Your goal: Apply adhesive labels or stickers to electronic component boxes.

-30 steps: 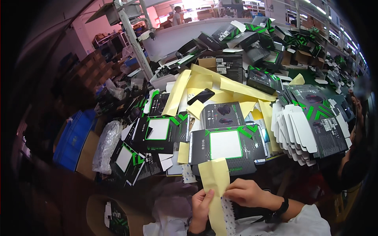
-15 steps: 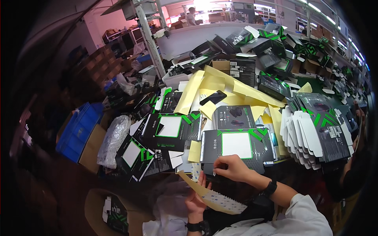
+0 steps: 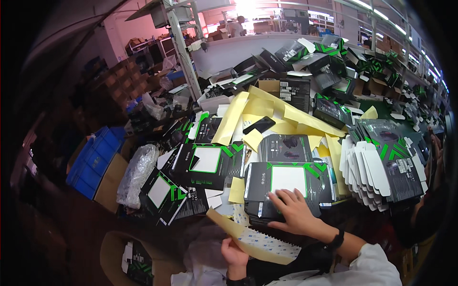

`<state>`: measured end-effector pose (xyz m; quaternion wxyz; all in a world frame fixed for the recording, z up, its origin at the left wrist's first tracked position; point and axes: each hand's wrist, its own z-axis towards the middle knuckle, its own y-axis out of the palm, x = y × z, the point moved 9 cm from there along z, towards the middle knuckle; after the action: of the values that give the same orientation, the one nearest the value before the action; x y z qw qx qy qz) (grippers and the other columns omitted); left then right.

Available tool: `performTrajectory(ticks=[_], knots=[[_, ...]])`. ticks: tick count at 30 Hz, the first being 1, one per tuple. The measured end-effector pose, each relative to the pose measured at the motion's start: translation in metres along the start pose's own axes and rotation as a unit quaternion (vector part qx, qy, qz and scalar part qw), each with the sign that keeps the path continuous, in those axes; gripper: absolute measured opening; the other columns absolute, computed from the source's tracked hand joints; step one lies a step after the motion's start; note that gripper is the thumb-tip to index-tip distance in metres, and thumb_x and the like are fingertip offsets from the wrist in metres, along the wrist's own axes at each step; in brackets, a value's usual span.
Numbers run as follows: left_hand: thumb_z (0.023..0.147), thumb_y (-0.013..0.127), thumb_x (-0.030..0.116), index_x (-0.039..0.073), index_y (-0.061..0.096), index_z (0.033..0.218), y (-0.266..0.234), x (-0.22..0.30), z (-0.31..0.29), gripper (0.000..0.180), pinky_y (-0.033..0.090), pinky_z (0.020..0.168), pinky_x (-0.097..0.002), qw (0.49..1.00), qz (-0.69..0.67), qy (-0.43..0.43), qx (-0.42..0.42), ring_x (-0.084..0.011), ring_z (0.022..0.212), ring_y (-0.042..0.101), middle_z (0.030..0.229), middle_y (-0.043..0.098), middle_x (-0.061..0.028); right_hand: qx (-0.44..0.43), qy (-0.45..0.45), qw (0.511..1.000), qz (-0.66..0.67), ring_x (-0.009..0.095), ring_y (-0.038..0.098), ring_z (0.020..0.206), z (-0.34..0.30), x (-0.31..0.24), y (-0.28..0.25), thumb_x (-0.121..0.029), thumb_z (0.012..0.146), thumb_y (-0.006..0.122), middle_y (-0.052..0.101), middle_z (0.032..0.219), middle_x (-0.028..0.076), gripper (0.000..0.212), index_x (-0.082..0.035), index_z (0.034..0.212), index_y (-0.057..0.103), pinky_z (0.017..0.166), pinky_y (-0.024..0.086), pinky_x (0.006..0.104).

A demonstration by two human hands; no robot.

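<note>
Yellow sheet (image 3: 257,243) gripped in left hand (image 3: 234,253); right hand (image 3: 293,214) laid open over flat carton (image 3: 286,176).
Read clock positions from the right hand, with 12 at the far side. Locate the yellow sheet at 8 o'clock, slanted, with a white, blue-marked area and a serrated edge in view. Clasped at its near-left edge by the left fingers, partly hidden behind it. Released and spread on the right, with fingertips over the near part of the carton's white panel. Note a loose yellow paper heap (image 3: 257,107) toward 12, a black phone (image 3: 259,124) at 11, a second black-and-green carton (image 3: 229,164) at 10, a bubble-wrap bundle (image 3: 137,178) at 9, and stacked flat cartons (image 3: 403,178) at 2.
</note>
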<state>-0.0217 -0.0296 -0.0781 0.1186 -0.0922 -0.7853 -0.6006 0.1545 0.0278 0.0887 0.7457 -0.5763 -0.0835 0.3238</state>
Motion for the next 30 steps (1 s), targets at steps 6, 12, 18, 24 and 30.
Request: performTrajectory(ticks=[6,12,18,24,30], knots=[[0.078,0.05,0.012,0.002,0.05,0.125,0.025,0.002,-0.013,0.048,0.045,0.098,-0.0483,0.99,0.115,0.043,-0.063,-0.0339,0.113,0.056,0.122,0.057,-0.0174,0.002,-0.05,0.994,0.092,0.034,0.049,0.109,-0.018,0.009,-0.039,-0.014,0.062,0.081,0.051,0.116,0.016,0.083,-0.006,0.135,0.043,0.095,0.04,0.0439],[0.088,0.058,0.004,-0.004,0.057,0.111,0.063,0.004,-0.032,0.025,0.053,0.086,-0.0339,0.983,0.147,0.054,-0.097,-0.0216,0.093,0.066,0.103,0.066,-0.0126,0.227,-0.052,0.943,0.236,0.033,0.054,0.103,-0.049,0.013,-0.154,-0.006,0.075,0.072,0.052,0.116,0.018,0.058,0.001,0.128,0.049,0.09,0.043,0.0359],[0.093,0.06,0.015,-0.005,0.063,0.101,0.106,0.007,-0.05,0.022,0.05,0.067,-0.0251,0.939,0.311,0.123,-0.074,-0.0137,0.073,0.064,0.089,0.068,-0.009,0.479,0.079,0.661,0.572,0.026,0.058,0.108,-0.121,0.087,-0.111,-0.024,0.1,0.048,0.054,0.122,0.018,0.037,0.003,0.124,0.048,0.083,0.051,0.036],[0.093,0.06,0.018,-0.006,0.066,0.093,0.108,0.008,-0.053,0.025,0.043,0.059,-0.0213,0.924,0.344,0.159,-0.047,-0.008,0.066,0.058,0.082,0.067,-0.0058,-0.115,0.332,0.68,0.644,0.011,0.057,0.06,-0.131,0.04,0.039,-0.034,0.099,0.049,0.066,0.08,0.005,0.039,0.001,0.102,0.064,0.055,0.048,0.025],[0.093,0.062,0.018,-0.007,0.066,0.094,0.123,-0.016,-0.055,0.026,0.043,0.056,-0.0209,0.88,0.46,0.103,-0.061,-0.0075,0.063,0.057,0.081,0.067,-0.0055,-0.123,0.12,0.829,0.533,0.012,0.058,0.066,-0.124,0.0,-0.022,-0.016,0.085,0.07,0.065,0.086,0.007,0.019,-0.006,0.101,0.068,0.057,0.045,0.0257]])
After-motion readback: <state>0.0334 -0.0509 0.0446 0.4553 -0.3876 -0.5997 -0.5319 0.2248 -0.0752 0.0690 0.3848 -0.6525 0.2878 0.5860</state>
